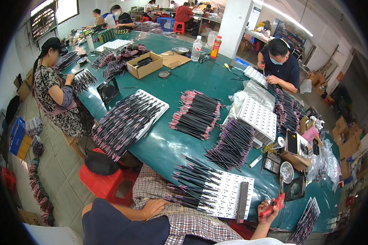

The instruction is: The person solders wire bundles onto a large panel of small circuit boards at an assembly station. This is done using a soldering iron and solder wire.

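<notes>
My right hand point(267, 212) is closed around the red handle of a soldering iron point(279, 201), whose tip points up toward a small round metal dish point(286, 172). My left hand point(154, 208) lies with its fingers stretched out on the checked cloth over my lap and holds nothing. Before me, at the table's edge, is a white board point(230, 196) with rows of small dark marks. Black cables point(195, 181) with pinkish ends stick out over its left part. A dark grey bar point(243, 202) lies across its right side.
Bundles of black cables point(196, 114) and stacked white boards point(257, 118) lie on the green table point(163, 139). Beyond them stand an open cardboard box point(145, 65) and a clear bottle point(196, 49). Co-workers sit at the left and far right. A red stool point(98, 181) is at my left.
</notes>
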Action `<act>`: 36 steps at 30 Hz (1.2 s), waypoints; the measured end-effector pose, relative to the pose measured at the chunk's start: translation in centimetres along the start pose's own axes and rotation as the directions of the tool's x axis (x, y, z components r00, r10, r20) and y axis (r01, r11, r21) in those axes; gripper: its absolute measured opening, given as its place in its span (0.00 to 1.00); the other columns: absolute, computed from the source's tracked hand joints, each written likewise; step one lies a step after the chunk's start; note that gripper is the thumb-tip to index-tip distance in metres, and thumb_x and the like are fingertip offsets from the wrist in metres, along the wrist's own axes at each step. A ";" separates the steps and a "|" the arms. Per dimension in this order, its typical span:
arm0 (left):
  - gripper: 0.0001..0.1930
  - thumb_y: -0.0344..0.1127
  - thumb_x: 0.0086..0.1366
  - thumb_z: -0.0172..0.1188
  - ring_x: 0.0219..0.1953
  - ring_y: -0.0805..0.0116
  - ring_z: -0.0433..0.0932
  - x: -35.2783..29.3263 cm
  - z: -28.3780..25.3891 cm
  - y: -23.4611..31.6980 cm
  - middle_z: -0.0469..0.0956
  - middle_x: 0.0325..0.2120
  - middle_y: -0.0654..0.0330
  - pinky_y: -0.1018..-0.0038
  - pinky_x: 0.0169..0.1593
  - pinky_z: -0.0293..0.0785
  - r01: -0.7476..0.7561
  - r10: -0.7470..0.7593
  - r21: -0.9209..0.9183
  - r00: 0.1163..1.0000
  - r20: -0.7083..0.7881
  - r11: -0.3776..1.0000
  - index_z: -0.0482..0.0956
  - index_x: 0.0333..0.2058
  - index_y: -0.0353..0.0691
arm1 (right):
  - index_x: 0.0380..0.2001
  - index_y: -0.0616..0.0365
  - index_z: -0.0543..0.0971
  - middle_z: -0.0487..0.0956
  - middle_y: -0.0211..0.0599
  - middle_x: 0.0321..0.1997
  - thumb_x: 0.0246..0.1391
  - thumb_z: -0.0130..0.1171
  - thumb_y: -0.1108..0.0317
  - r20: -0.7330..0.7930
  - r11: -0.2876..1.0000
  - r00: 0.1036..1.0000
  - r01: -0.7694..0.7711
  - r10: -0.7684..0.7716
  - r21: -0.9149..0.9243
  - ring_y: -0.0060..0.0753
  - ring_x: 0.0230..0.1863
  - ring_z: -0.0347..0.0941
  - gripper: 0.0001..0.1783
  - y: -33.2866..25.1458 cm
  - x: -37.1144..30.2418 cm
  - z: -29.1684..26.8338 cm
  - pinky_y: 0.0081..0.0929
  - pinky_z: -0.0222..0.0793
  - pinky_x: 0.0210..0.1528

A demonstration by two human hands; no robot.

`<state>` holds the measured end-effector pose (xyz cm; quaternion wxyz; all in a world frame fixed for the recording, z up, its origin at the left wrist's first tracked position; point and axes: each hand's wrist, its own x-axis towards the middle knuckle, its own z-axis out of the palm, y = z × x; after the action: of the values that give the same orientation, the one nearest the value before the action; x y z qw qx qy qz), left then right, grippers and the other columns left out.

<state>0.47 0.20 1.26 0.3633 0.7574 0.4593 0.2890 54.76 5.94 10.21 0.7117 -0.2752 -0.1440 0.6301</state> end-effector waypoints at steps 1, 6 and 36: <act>0.20 0.44 0.71 0.45 0.49 0.48 0.78 0.0 0.1 -0.1 0.79 0.46 0.50 0.57 0.51 0.73 0.001 -0.001 0.009 1.000 0.002 1.000 0.75 0.53 0.40 | 0.49 0.49 0.82 0.75 0.39 0.43 0.45 0.64 0.62 0.012 1.000 1.000 -0.010 0.010 0.012 0.30 0.39 0.72 0.23 0.0 0.0 0.0 0.32 0.72 0.45; 0.20 0.45 0.71 0.44 0.48 0.48 0.78 -0.2 0.3 -0.4 0.79 0.46 0.50 0.57 0.51 0.73 0.017 -0.017 0.004 1.000 -0.003 1.000 0.75 0.53 0.40 | 0.49 0.49 0.82 0.75 0.39 0.43 0.46 0.64 0.62 0.008 1.000 1.000 0.005 -0.004 -0.009 0.30 0.40 0.72 0.23 0.0 0.0 -0.1 0.32 0.72 0.46; 0.19 0.44 0.72 0.44 0.49 0.49 0.77 -0.2 0.2 -0.2 0.79 0.46 0.51 0.57 0.51 0.73 -0.006 0.006 0.019 1.000 -0.006 1.000 0.74 0.53 0.42 | 0.50 0.50 0.81 0.74 0.42 0.45 0.48 0.63 0.64 0.041 0.999 0.999 -0.014 0.013 0.037 0.32 0.41 0.72 0.23 -0.1 0.0 -0.4 0.36 0.73 0.48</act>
<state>0.43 0.01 1.02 0.3537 0.7613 0.4609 0.2881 55.05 5.90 9.93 0.7094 -0.2501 -0.1448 0.6428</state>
